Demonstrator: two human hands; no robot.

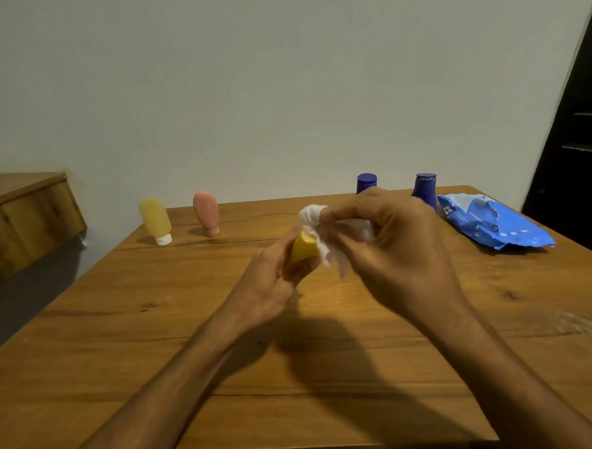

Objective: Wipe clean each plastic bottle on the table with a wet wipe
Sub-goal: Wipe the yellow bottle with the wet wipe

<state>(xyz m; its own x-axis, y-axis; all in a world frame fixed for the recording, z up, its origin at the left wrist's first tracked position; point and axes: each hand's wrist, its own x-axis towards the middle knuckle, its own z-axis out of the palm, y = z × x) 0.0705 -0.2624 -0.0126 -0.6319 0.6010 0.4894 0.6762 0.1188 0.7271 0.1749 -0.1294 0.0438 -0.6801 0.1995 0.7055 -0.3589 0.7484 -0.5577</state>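
Note:
My left hand (pixel 270 287) grips a small yellow bottle (pixel 303 249) above the middle of the wooden table (pixel 123 353). My right hand (pixel 392 250) holds a white wet wipe (pixel 317 223) bunched over the top of that bottle. At the far left of the table stand a pale yellow bottle with a white cap (pixel 156 220) and a pink bottle (pixel 207 213), both cap down. Two purple bottles (pixel 366 183) (pixel 425 190) stand at the far right, partly hidden behind my right hand.
A blue wet wipe pack (pixel 490 226) lies open at the table's far right. A wooden shelf (pixel 23 211) juts out at the left beside the table. A dark door or cabinet (pixel 581 140) stands at the right. A plain wall is behind.

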